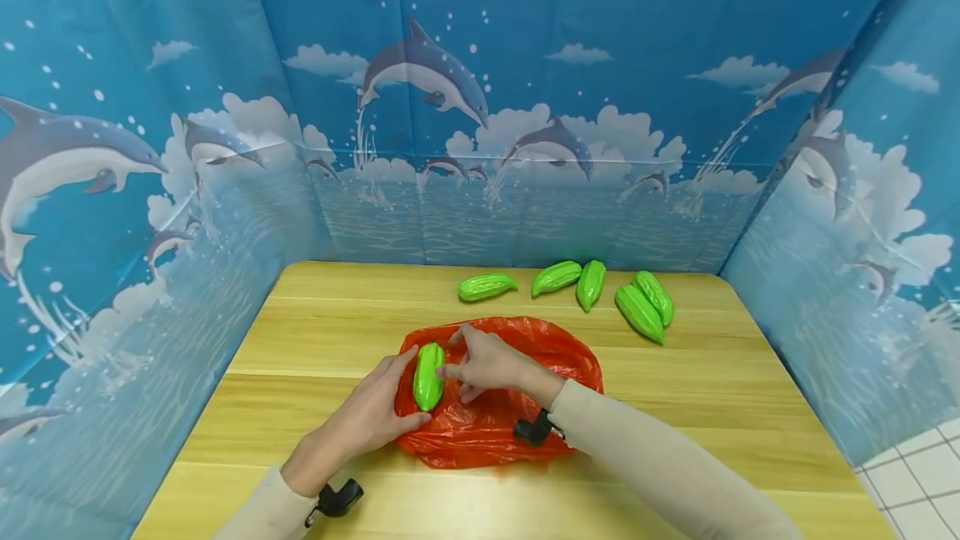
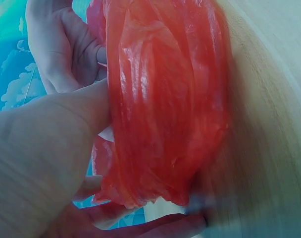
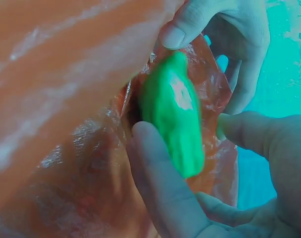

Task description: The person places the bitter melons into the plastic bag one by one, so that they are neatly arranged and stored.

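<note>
A bright green ridged bitter melon point(image 1: 429, 377) lies at the left end of an open red plastic bag point(image 1: 525, 432). My left hand point(image 1: 367, 411) holds the bag's left rim, thumb on the inner side and fingers outside, as the right wrist view shows. At the melon's right side is my right hand point(image 1: 487, 365), fingers spread over the bag's opening. In the right wrist view its index finger overlaps the edge of the melon point(image 3: 174, 116), while the thumb stands a little apart. The left wrist view shows the bag's crinkled outer side point(image 2: 160, 99), with the melon hidden.
Behind the bag, several more bitter melons lie on the wooden table point(image 1: 315, 315): a single one point(image 1: 486, 287), a pair in the middle point(image 1: 557, 278) and a pair at the right point(image 1: 640, 313). A dolphin-print curtain point(image 1: 525, 215) hangs round the back and sides.
</note>
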The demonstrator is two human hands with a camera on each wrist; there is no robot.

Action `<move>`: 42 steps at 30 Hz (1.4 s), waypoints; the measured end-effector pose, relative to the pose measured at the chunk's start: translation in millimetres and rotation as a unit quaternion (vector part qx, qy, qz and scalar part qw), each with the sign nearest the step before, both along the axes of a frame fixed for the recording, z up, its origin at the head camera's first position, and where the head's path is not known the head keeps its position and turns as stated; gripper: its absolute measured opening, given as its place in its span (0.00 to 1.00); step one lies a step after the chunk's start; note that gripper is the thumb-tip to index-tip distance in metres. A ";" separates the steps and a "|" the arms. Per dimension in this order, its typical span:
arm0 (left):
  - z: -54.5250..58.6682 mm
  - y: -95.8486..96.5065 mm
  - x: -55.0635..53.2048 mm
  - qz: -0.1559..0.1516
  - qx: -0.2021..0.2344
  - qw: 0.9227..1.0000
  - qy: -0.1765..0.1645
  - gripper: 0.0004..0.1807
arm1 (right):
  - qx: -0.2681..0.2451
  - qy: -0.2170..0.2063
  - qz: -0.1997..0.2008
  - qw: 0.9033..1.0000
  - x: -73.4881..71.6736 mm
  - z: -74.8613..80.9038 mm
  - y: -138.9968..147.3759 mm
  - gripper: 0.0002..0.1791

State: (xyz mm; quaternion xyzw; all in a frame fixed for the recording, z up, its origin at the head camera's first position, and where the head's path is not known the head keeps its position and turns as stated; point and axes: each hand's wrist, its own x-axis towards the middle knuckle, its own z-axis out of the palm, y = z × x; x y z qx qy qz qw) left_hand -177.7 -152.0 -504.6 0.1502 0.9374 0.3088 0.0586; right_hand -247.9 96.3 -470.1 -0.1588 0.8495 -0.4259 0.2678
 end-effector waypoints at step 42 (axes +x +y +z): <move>-1.4 -0.5 3.7 -0.019 -0.011 1.000 0.005 0.63 | 0.077 0.231 0.072 0.967 -90.4 50.7 51.1 0.24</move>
